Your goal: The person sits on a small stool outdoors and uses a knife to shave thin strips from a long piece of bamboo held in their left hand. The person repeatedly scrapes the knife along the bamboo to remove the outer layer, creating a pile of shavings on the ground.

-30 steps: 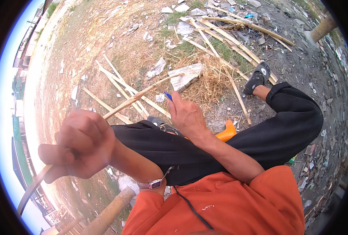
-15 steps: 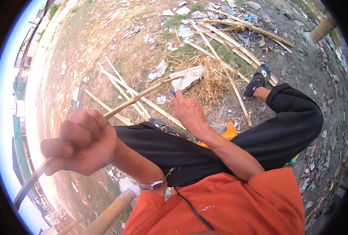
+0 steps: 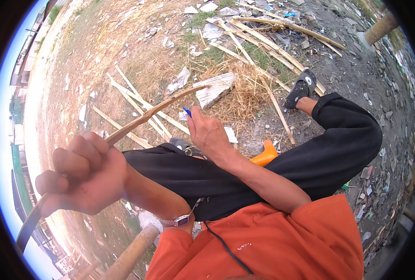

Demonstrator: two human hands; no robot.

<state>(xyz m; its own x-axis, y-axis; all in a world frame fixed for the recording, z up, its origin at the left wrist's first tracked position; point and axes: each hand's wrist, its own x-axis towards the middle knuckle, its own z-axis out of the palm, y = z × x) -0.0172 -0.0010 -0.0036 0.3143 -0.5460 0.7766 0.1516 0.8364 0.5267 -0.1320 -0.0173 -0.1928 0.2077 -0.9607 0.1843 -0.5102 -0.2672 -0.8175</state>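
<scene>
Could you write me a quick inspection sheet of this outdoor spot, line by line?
Surface: bare dirt ground with dry grass.
Job's things: long thin curved strip; small blue-tipped tool.
Clutter: split cane strips, straw pile, paper scraps, orange object behind the leg.
Grips: left hand fisted around the strip; right hand holds the blue-tipped tool at the strip.
Cables: thin black cord on the orange shirt.
Surroundings: wooden posts, litter, distant buildings.

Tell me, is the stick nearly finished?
Partly. Done: strips already lie on the ground. In hand: the left hand grips a thin bent stick, and the right hand holds a small blue tool near its far end. Left: I can't tell how much.
</scene>
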